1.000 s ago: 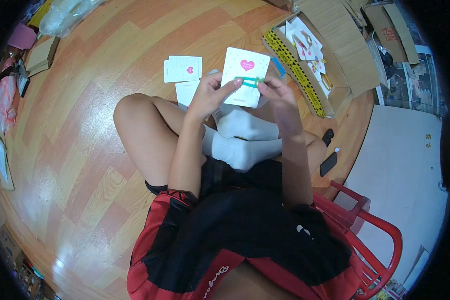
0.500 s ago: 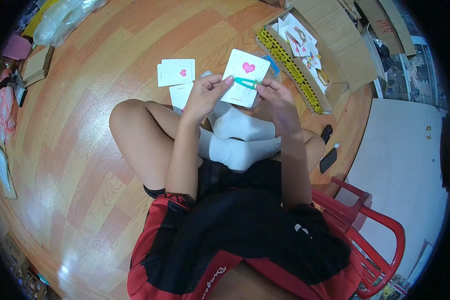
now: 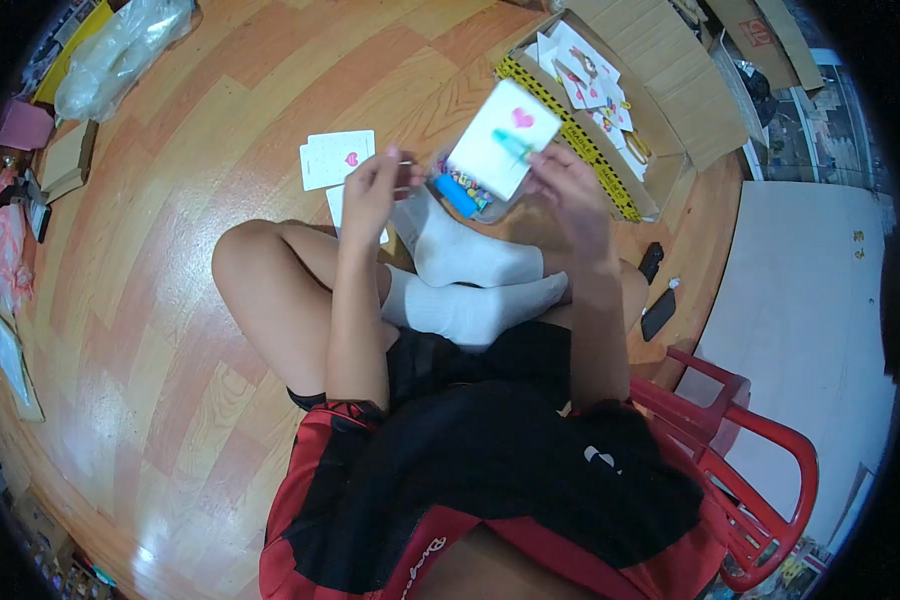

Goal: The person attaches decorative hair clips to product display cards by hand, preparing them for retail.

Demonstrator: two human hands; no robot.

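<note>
The right hand (image 3: 567,182) pinches a card (image 3: 485,148) by its edge near the box (image 3: 620,198); the curled left hand (image 3: 378,188), grip unclear, faces open floor (image 3: 390,75).

Black-and-red shirt (image 3: 490,450), red at the sleeves (image 3: 308,450) | white mark (image 3: 600,458), white script (image 3: 427,560) on red trim (image 3: 457,520) | black shorts (image 3: 425,360) | white socks (image 3: 485,257)

card (image 3: 488,148) in right hand (image 3: 567,185), open box (image 3: 582,146)

No word reads whole: the white script (image 3: 427,562) on the shirt's red band (image 3: 460,522) is cut off, the pink heart (image 3: 522,118) on the held card (image 3: 482,152) blurred, the cardboard (image 3: 773,62)'s red stamp (image 3: 757,33) illegible
</note>
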